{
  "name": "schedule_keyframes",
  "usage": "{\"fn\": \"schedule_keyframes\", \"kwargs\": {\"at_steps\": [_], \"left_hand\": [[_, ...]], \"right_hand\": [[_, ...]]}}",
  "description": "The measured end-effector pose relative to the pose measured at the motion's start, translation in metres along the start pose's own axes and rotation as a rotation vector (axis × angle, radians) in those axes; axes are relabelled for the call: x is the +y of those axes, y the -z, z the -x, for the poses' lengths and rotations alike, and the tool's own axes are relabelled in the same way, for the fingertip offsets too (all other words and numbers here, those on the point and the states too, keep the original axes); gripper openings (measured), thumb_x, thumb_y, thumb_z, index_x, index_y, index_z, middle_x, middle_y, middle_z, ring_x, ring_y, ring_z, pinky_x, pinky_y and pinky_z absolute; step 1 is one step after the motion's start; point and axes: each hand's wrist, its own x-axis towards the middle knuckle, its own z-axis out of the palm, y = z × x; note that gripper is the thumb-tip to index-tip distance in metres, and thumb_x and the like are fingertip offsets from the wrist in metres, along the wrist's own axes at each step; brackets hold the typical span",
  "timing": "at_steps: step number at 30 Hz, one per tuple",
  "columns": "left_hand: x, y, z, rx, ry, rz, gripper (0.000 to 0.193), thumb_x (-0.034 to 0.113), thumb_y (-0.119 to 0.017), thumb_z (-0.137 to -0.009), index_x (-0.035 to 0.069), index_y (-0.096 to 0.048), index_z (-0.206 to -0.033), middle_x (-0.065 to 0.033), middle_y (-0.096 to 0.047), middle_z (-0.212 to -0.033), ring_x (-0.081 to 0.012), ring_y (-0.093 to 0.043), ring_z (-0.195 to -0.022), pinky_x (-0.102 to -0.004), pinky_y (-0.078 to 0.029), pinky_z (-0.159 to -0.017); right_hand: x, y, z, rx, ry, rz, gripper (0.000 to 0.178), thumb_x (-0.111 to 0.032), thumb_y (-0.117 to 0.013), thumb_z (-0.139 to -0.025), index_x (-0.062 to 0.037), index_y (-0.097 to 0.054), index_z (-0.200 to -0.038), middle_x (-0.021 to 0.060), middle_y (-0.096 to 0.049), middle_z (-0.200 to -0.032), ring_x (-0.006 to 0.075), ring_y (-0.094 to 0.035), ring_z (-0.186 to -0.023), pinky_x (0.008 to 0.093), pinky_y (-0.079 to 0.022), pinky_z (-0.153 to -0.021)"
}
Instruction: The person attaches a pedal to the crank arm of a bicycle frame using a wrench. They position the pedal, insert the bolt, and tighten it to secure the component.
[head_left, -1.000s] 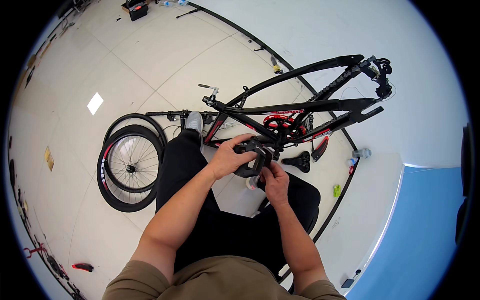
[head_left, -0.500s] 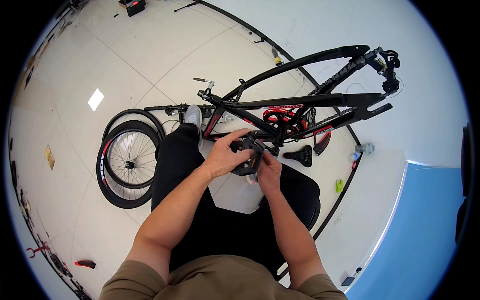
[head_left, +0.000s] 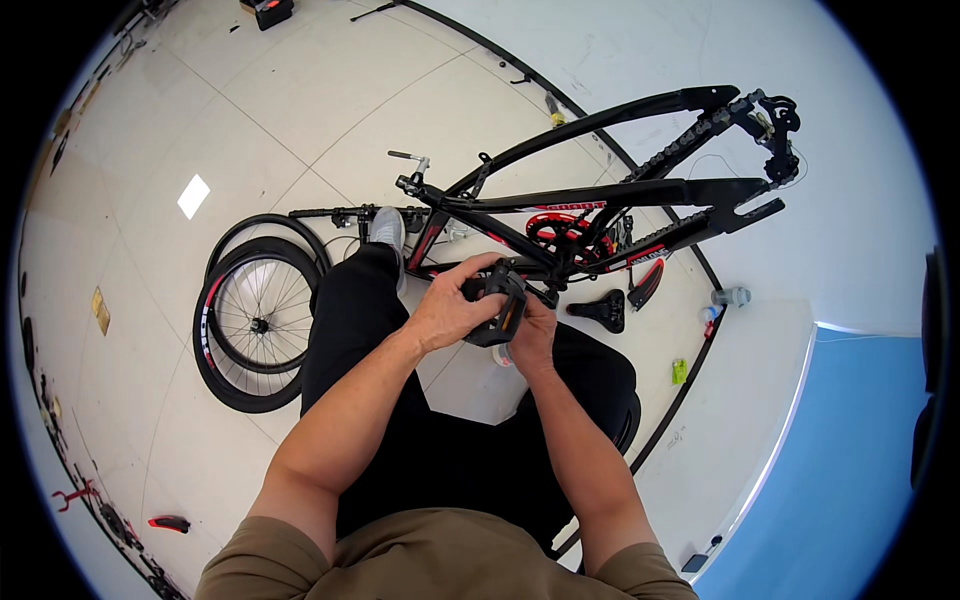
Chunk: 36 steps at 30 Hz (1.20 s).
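A black bicycle pedal (head_left: 510, 312) with small orange reflectors is held up over my lap. My left hand (head_left: 448, 310) grips its left side, thumb and fingers bent round the cage. At the pedal's right side, my right hand (head_left: 534, 336) is closed with its fingers against it; their tips are partly hidden behind the pedal. Just beyond, the end of a black crank arm (head_left: 545, 297) shows close to both hands. It belongs to a black bicycle frame (head_left: 510, 205) without wheels, which has a red chainring (head_left: 556, 232) and a chain running to the derailleur (head_left: 782, 140).
Wheels with black tires (head_left: 245, 400) lie on the tiled floor at left, beside my grey shoe (head_left: 386, 230). A saddle (head_left: 600, 312), a red-black fender piece (head_left: 647, 284), a clear bottle (head_left: 735, 296) and a green packet (head_left: 679, 371) are at right. A dark strip edges the floor by the wall.
Both hands stay at the pedal, which has turned slightly. The right fingers have shifted a little up along its side.
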Motion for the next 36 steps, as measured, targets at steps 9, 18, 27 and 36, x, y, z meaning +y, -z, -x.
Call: {"fn": "schedule_keyframes", "kwargs": {"at_steps": [9, 18, 27, 36], "left_hand": [[-0.006, 0.001, -0.002, -0.016, -0.015, 0.022, 0.058, 0.012, -0.072, -0.083, 0.005, -0.056, -0.138, -0.0047, -0.066, -0.113, -0.0091, -0.061, -0.096, -0.0243, -0.051, -0.086], [-0.004, 0.002, -0.001, -0.026, -0.003, 0.036, 0.059, 0.012, -0.072, -0.084, 0.004, -0.054, -0.139, -0.0048, -0.066, -0.113, -0.0095, -0.062, -0.096, -0.0244, -0.052, -0.086], [-0.007, 0.002, -0.002, -0.018, -0.027, 0.039, 0.058, 0.011, -0.071, -0.084, 0.004, -0.054, -0.139, -0.004, -0.067, -0.112, -0.0082, -0.061, -0.095, -0.0239, -0.052, -0.085], [-0.01, 0.006, -0.003, -0.021, -0.02, 0.039, 0.059, 0.01, -0.073, -0.083, 0.002, -0.055, -0.139, -0.0034, -0.066, -0.111, -0.008, -0.061, -0.094, -0.0238, -0.052, -0.084]], "right_hand": [[0.016, -0.009, -0.007, -0.041, 0.181, 0.028, 0.02, -0.014, -0.065, -0.095, -0.0006, -0.069, -0.11, 0.0008, -0.07, -0.1, 0.0079, -0.062, -0.091, 0.0252, -0.05, -0.084], [-0.001, -0.002, 0.005, 0.091, 0.154, 0.197, 0.021, -0.011, -0.061, -0.097, 0.0006, -0.066, -0.114, 0.0037, -0.07, -0.099, 0.0106, -0.063, -0.091, 0.0259, -0.05, -0.084], [-0.002, 0.005, 0.001, 0.013, 0.117, 0.193, 0.025, -0.005, -0.057, -0.098, 0.0009, -0.065, -0.121, 0.0072, -0.07, -0.104, 0.013, -0.064, -0.098, 0.0277, -0.049, -0.088], [-0.012, 0.005, -0.002, -0.047, 0.131, 0.315, 0.024, -0.002, -0.057, -0.097, 0.0006, -0.066, -0.119, 0.0106, -0.071, -0.104, 0.0146, -0.065, -0.097, 0.0289, -0.05, -0.087]]}}
